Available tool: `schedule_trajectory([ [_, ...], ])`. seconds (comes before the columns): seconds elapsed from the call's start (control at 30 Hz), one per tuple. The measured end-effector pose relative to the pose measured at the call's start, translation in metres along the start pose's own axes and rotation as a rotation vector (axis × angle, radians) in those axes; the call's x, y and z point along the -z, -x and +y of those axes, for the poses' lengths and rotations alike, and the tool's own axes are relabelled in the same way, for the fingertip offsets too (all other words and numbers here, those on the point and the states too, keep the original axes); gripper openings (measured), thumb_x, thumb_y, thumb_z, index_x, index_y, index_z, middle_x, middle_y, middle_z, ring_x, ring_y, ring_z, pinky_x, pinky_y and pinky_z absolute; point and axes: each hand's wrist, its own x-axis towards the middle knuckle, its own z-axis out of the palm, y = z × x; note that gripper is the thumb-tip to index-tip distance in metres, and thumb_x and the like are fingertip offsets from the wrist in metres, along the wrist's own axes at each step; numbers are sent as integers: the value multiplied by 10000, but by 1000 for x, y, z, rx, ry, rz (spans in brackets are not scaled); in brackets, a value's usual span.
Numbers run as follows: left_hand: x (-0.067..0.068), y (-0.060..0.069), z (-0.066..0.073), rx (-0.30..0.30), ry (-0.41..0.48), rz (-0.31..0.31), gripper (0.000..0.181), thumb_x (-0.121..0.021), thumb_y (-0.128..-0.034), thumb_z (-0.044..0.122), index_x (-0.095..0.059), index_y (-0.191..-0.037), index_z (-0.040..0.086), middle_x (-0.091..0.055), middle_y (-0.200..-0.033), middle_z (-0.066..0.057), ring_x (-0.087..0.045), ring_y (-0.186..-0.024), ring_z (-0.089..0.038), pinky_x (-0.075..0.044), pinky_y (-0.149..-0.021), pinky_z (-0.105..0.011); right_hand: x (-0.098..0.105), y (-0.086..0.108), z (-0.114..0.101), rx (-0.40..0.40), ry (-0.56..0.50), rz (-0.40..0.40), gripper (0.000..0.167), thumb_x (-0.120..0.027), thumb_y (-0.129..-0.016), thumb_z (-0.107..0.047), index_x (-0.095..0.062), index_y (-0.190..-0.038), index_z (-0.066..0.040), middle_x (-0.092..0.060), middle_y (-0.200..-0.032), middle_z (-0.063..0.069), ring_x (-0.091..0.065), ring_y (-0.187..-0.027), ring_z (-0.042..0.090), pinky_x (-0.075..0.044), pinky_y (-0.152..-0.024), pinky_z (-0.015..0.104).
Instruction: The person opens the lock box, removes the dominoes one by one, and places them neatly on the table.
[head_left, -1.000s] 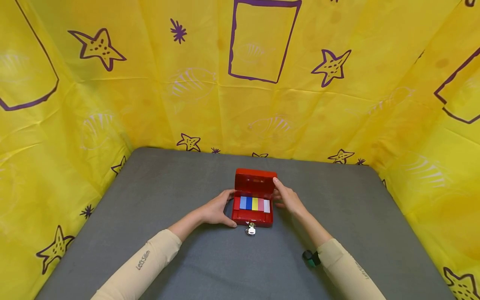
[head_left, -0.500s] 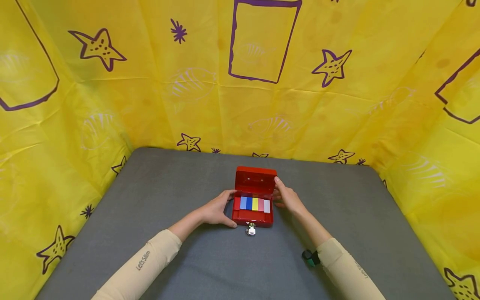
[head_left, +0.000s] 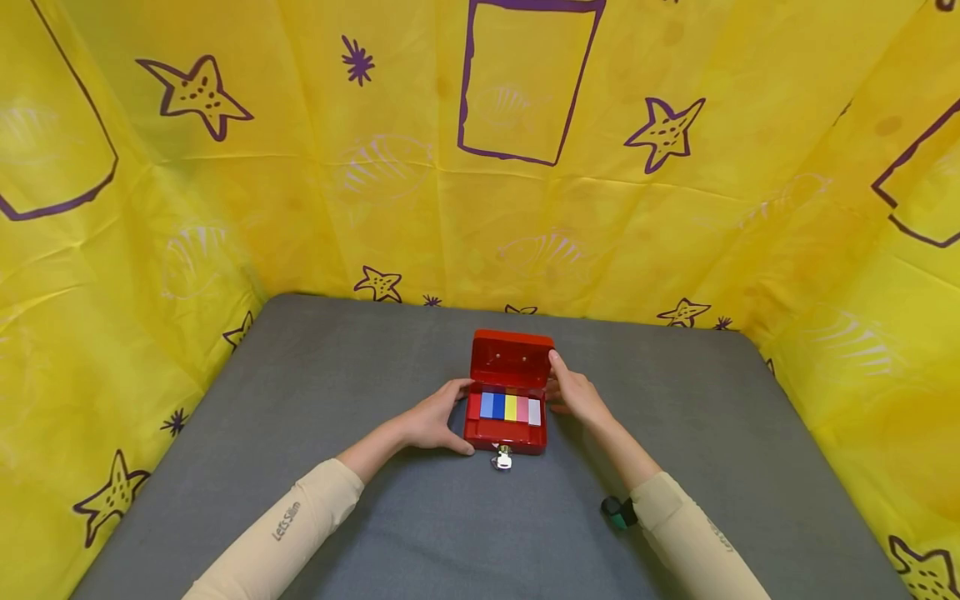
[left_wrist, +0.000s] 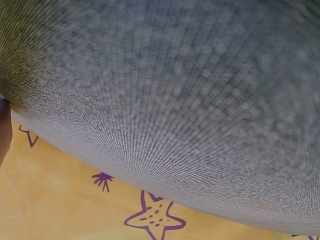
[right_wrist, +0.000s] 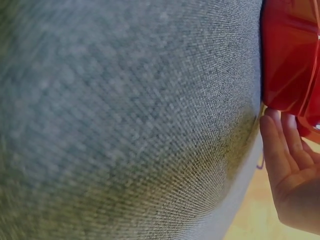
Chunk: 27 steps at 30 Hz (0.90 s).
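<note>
The red metal box [head_left: 506, 431] sits on the dark table with its lid [head_left: 512, 358] raised and tilted back. Inside it lies a row of coloured blocks [head_left: 510, 407]: light blue, blue, yellow, pink and pale. Keys [head_left: 503, 458] hang at its front lock. My left hand [head_left: 435, 421] grips the box's left side, thumb at the front corner and fingers near the back corner. At the lid's right edge rests the thumb of my right hand [head_left: 577, 400]; its nearly straight fingers touch the box [right_wrist: 290, 55] in the right wrist view, where the hand [right_wrist: 300, 185] shows at the right.
A yellow cloth [head_left: 420, 217] printed with starfish and fish surrounds the grey table [head_left: 360, 358] at the back and sides. A black and green object [head_left: 619, 512] is at my right sleeve's cuff. The left wrist view shows mostly table surface [left_wrist: 170, 100].
The lid has tilted a little further back, showing more of its inside. Both hands have stayed nearly in place, and the box has hardly moved.
</note>
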Motion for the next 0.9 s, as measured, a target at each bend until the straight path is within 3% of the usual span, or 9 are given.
schedule_trajectory([
  [0.67,0,-2,-3,1,-21,-6,1048,-881,-700,268,-223,-1500,108,-348,-1469,-93,-359,-1329,-257,-365,-1071,-471,1,3,-3,-38,-47,-29,817,-352,-945,-679,-502,-1358,10,-604,-1255,234,-623,-1063,346,-552,-825,421],
  [0.9,-1,-2,-3,-4,-14,-4,1041,-880,-703,260,-228,-1498,96,-349,-1475,-98,-355,-1338,-259,-347,-1084,-474,-1,9,0,10,-38,-56,723,-370,-998,-565,-438,-1406,28,-567,-1290,262,-588,-1130,376,-525,-881,449],
])
